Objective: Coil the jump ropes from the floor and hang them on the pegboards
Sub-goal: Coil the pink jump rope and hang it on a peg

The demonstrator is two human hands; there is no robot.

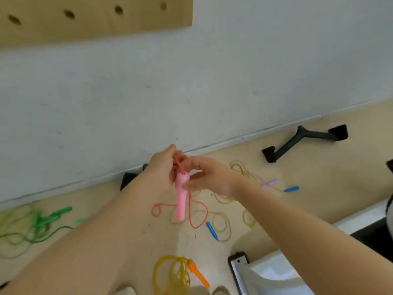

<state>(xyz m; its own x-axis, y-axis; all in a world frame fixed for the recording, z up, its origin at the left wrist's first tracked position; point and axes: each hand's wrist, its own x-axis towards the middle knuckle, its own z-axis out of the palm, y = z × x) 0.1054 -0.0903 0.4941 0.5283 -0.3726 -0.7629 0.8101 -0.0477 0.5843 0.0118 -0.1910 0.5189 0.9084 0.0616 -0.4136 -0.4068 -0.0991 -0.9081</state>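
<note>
Nearest the camera, two bare forearms reach forward over the pale wooden floor (319,167) and meet in mid-air before the grey-white wall (191,81). A wooden pegboard (95,15) with dark holes hangs on that wall at upper left. The left hand (161,169) curls around the pink handles (181,199), which hang upright, and around the bunched red cord above them. The right hand (209,177) pinches the same handles from the other side, thumb on the pink plastic. The red cord (197,211) trails down in loose loops to the floor. A green jump rope (38,226) lies tangled at left, a black V-shaped bar (306,141) near the wall at right, a yellow rope with an orange handle (197,273) below, and blue handles (212,230) among pale loops.
</note>
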